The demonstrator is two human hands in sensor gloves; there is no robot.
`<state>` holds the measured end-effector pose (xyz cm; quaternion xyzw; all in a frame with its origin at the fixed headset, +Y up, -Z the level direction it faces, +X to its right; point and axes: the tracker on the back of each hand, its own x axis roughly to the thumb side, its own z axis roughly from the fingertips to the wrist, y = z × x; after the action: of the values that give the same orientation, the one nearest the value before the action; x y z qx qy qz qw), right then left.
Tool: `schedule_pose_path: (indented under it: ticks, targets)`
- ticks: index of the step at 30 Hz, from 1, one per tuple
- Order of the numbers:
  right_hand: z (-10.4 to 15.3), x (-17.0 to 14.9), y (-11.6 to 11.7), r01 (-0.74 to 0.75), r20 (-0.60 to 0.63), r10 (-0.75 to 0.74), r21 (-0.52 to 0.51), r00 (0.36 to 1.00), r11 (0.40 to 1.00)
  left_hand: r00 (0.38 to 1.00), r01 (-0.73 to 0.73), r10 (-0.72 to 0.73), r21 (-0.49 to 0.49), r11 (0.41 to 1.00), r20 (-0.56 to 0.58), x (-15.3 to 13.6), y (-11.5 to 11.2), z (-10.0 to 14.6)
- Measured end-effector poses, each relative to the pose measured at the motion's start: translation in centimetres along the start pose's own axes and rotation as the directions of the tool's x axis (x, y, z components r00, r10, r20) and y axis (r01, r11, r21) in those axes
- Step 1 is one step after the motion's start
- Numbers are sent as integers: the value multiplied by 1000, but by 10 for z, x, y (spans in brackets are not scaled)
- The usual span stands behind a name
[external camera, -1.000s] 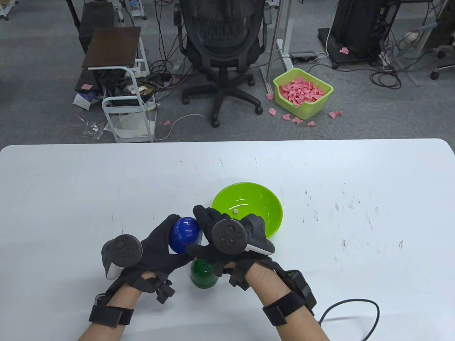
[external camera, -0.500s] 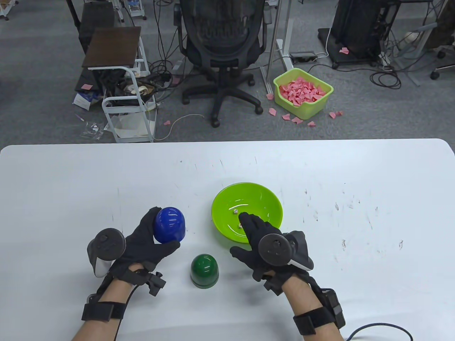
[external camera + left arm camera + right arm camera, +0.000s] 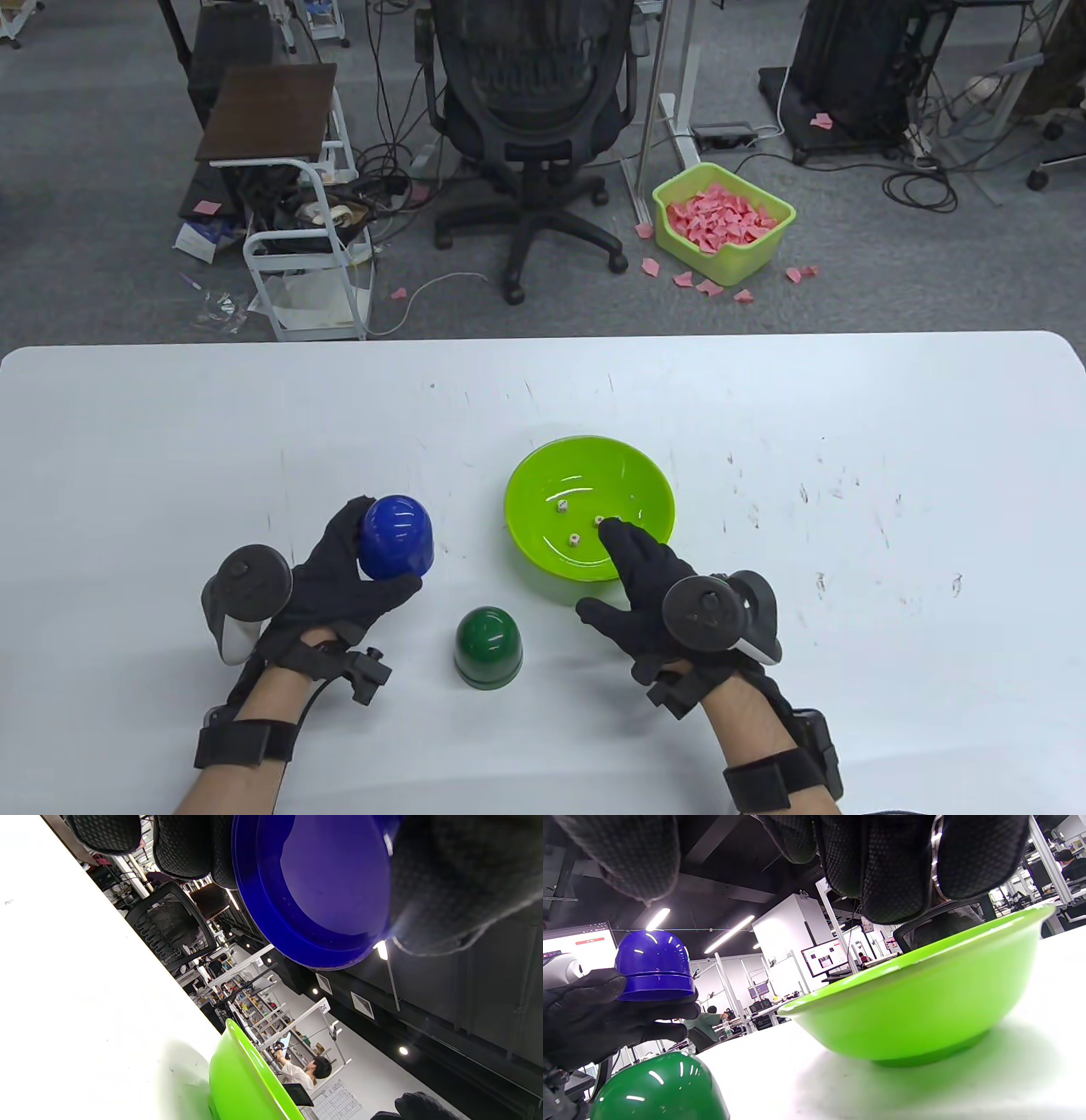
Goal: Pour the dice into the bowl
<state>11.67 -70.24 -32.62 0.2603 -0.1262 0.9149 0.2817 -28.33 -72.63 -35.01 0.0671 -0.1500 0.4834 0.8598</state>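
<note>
My left hand [image 3: 344,577] grips a blue dice cup [image 3: 395,537], mouth down, a little above the table left of the lime green bowl [image 3: 653,497]. The left wrist view looks up into the cup's mouth [image 3: 326,887]; its inside looks bare. Three small dice [image 3: 561,507] lie in the bowl. My right hand [image 3: 640,577] is open and holds nothing, its fingers stretched over the bowl's near rim. A dark green dice cup [image 3: 487,647] stands mouth down on the table between my hands. The right wrist view shows the bowl [image 3: 925,997], the blue cup [image 3: 654,967] and the green cup [image 3: 661,1090].
The white table [image 3: 848,424] runs wide to the right and far side. Its far edge drops to an office floor with a chair [image 3: 530,110], a small cart [image 3: 297,212] and a green bin of pink scraps [image 3: 721,221].
My hands have drawn apart: the left carried the blue cup leftward away from the bowl, and the right moved right and opened flat. More dice now show in the bowl.
</note>
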Motion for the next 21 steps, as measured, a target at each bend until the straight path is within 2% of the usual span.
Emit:
schedule_pose_path:
  ticks: [6, 10, 21]
  targets:
    - [-1, -8, -1, 28, -34, -28, -5, 999, 1000, 999, -26, 25, -23, 999, -31, 1, 4, -5]
    - [0, -14, -7, 37, -54, -38, -22, 998, 999, 993, 114, -116, -83, 990, -26, 1, 15, -7]
    - [-1, -15, -4, 40, -61, -41, -12, 997, 999, 931, 254, -303, -235, 938, -202, -52, 34, 3]
